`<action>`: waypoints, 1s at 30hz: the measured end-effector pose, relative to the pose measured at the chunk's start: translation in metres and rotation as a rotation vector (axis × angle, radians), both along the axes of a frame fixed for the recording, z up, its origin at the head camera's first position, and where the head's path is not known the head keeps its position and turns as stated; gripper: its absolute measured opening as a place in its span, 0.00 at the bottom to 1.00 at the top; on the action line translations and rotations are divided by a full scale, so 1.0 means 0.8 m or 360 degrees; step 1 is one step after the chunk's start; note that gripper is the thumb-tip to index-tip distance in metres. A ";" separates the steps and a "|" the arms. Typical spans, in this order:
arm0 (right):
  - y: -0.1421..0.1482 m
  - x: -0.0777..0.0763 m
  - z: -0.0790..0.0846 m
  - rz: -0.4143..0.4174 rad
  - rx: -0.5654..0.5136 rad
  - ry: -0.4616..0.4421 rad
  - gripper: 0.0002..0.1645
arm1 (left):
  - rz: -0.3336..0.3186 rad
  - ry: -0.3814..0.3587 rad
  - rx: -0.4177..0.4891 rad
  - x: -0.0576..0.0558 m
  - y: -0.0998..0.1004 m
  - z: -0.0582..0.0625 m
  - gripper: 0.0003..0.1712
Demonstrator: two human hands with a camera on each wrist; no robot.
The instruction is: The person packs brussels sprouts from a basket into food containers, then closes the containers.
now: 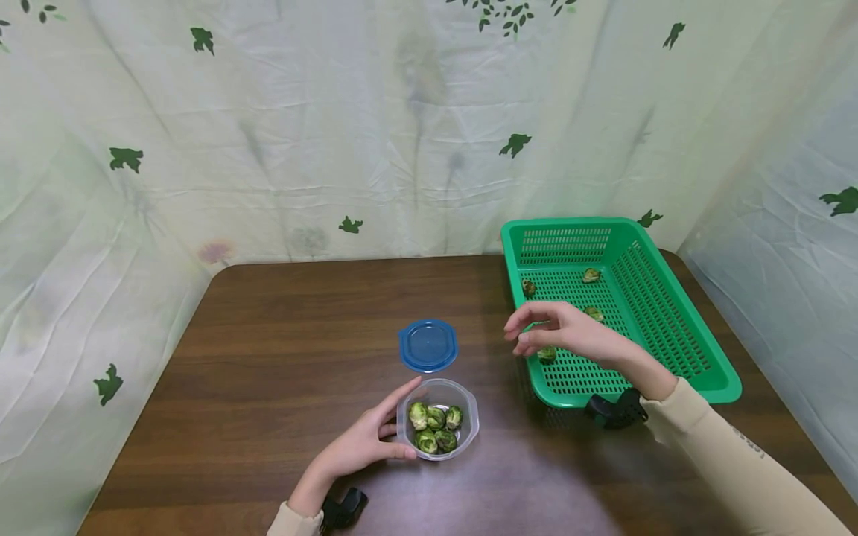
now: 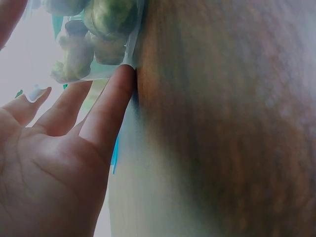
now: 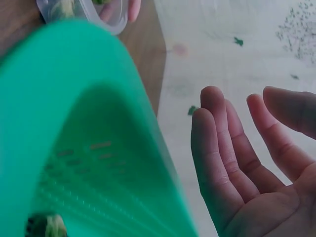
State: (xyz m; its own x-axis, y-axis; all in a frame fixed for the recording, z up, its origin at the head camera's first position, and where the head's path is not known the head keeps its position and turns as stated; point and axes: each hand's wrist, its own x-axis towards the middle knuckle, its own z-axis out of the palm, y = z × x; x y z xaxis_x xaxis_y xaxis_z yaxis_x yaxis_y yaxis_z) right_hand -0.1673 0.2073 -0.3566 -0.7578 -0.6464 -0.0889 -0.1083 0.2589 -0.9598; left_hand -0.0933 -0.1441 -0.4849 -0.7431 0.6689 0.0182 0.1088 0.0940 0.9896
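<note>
Right fingers point(image 1: 536, 309), basket point(image 1: 717, 387) and sprout point(image 1: 547, 357) partly hidden

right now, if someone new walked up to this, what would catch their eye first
Probably the bright green basket at the table's right, with a few sprouts scattered inside and the right hand held empty over its left edge. Next comes the clear tub near the front middle, holding five sprouts and gripped by the left hand, with a blue lid lying just beyond it.

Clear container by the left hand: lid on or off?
Off: the blue lid lies on the table beyond the clear container, whose top is open.
</note>
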 end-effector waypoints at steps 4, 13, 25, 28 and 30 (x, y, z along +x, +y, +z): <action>0.014 -0.008 -0.002 -0.0025 0.0002 0.0008 0.13 | 0.0002 -0.0018 -0.0005 0.000 0.000 0.000 0.55; 0.046 -0.028 -0.010 -0.0074 0.0040 -0.0027 0.16 | 0.0004 -0.0009 -0.0007 0.000 0.000 0.001 0.55; 0.078 -0.051 -0.029 -0.0178 0.0157 -0.0122 0.18 | 0.0017 0.0003 -0.0036 -0.001 -0.001 0.000 0.55; 0.082 -0.056 -0.033 -0.0172 0.0188 -0.0142 0.20 | 0.0025 -0.0009 -0.0046 -0.001 -0.001 0.001 0.55; 0.084 -0.059 -0.037 -0.0159 0.0220 -0.0149 0.21 | 0.0028 -0.0020 -0.0050 -0.001 -0.001 0.001 0.56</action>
State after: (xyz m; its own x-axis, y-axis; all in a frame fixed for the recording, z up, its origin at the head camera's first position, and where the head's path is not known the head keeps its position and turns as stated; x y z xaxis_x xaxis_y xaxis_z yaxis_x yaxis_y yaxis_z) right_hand -0.2147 0.2746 -0.3863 -0.8018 -0.5453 -0.2444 0.0124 0.3937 -0.9192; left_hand -0.0942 -0.1450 -0.4839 -0.7549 0.6557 -0.0121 0.0943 0.1268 0.9874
